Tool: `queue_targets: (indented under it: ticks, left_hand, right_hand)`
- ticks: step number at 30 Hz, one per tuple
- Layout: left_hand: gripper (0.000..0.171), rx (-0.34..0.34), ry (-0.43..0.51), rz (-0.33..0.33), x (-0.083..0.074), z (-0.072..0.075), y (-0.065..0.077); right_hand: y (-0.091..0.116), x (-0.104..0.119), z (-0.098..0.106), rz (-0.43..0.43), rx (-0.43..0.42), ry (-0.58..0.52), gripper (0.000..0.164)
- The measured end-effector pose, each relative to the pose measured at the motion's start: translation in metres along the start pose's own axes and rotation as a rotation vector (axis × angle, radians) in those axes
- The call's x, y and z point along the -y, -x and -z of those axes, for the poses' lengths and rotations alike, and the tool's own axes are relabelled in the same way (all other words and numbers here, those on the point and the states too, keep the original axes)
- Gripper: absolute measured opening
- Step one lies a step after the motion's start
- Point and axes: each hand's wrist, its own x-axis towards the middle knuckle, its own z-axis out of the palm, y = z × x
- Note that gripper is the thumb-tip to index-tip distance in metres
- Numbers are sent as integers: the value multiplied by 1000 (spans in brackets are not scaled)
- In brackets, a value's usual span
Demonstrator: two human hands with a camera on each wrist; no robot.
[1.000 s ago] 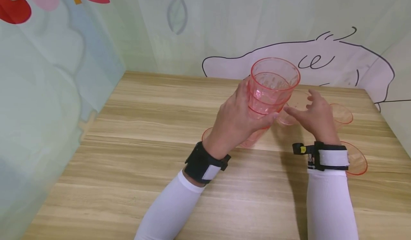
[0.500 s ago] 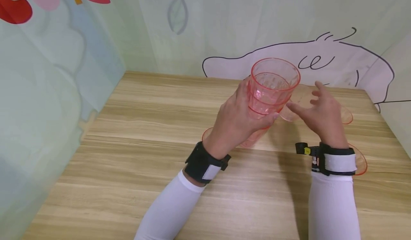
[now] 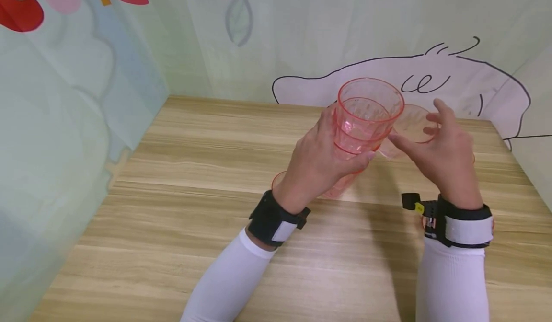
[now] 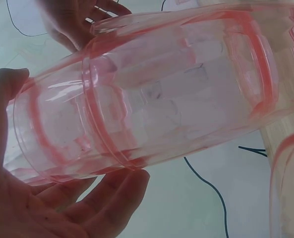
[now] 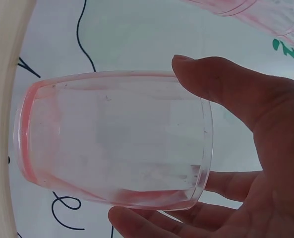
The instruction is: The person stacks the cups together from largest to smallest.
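Note:
My left hand (image 3: 312, 164) grips a tilted stack of clear pink-tinted tumblers (image 3: 364, 125), fingers and thumb wrapped round its side. In the left wrist view the nested tumblers (image 4: 156, 89) show stacked red bands, with the left thumb and fingers near one end. To the right, my right hand (image 3: 453, 161) holds a single tumbler (image 3: 411, 120) between thumb and fingers near its rim. The right wrist view shows this tumbler (image 5: 117, 134) held off the table, apart from the stack. The stack's lower part is partly hidden by the left hand.
Another tumbler rim (image 3: 278, 179) peeks out behind the left wrist. More tumblers stand behind the right hand and right wrist, mostly hidden. The wooden table (image 3: 172, 207) meets a printed cloth backdrop (image 3: 207, 34) at its rear and left edges.
My right hand has moved right and upward, raising the single tumbler along with it. The left hand and the stack have stayed in place.

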Motion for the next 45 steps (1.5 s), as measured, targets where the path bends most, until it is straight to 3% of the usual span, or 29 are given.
queue_targets:
  ticks: [17,33,45]
  left_hand:
    - [86,-12,-9,8,0,1,1]
    - [86,-7,-11,-1,0,2,1]
    - [85,-1,15,5,1,1,0]
  right_hand:
    - [13,17,11,5,-76,-51,107]
    - [23,26,16,123,-305,-197,92]
    - [27,32,20,210,-408,-266,85]
